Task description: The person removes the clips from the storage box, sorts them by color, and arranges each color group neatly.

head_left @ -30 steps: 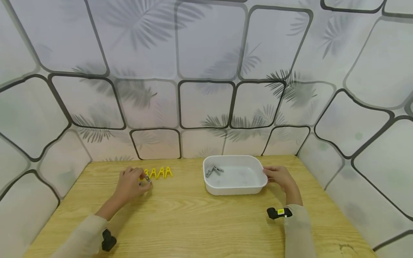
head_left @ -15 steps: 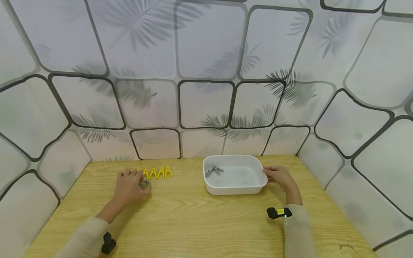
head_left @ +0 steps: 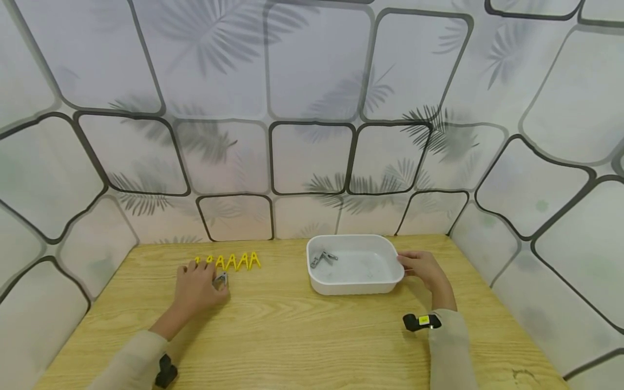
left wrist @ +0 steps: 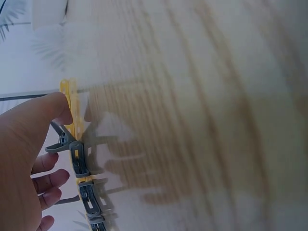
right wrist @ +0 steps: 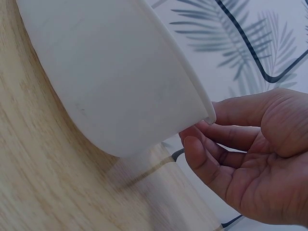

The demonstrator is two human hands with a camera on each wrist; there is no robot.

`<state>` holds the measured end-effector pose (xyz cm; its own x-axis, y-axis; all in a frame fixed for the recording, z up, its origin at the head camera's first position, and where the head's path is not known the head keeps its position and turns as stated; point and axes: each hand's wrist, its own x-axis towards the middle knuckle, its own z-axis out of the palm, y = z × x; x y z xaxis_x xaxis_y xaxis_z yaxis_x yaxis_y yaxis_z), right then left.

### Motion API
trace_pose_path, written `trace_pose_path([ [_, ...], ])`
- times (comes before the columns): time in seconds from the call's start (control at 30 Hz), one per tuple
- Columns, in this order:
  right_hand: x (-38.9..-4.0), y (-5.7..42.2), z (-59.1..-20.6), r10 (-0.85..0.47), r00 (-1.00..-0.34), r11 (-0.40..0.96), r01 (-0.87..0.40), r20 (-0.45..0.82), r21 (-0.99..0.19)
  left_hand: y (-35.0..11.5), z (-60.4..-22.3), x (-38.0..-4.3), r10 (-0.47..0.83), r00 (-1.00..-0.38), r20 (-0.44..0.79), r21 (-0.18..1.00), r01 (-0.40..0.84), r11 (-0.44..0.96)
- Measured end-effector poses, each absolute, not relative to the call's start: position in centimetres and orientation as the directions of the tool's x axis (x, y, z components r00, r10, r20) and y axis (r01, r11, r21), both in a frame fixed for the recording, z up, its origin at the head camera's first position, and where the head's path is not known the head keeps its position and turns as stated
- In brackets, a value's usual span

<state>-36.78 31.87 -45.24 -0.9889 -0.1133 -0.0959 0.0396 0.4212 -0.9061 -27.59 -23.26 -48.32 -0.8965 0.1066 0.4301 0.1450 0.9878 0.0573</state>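
My left hand (head_left: 197, 287) is at the table's left side, thumb and index finger about a grey clothespin (head_left: 221, 279), which they seem to pinch. In the left wrist view this tilted grey clothespin (left wrist: 60, 139) sits just below the thumb (left wrist: 55, 106). Several more grey clothespins (left wrist: 90, 197) stand in a line beside it, hidden under the hand in the head view. A row of yellow clothespins (head_left: 244, 261) stands behind the hand. On the right, my right hand (head_left: 424, 269) grips the end rim of a white plastic box (head_left: 358, 288), thumb and curled fingers at its edge.
Inside the white box, grey clothespins (head_left: 324, 258) lie at the left end. The wooden table (head_left: 292, 336) meets a patterned wall covering (head_left: 312, 157) at the back and both sides.
My left hand has shifted left and slightly toward the body, uncovering more yellow clothespins behind it. The grey clothespin at its fingertips is slightly nearer. Right hand and white box have stayed put.
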Motion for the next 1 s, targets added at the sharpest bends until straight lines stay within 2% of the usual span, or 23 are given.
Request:
trace_pose_path([
  [1.0,-36.74,31.95,-45.16,-0.103,-0.989,0.426,0.055,-0.109,-0.903,-23.43,-48.97,-26.93,0.071,-0.906,0.418,0.159,0.150,0.976],
])
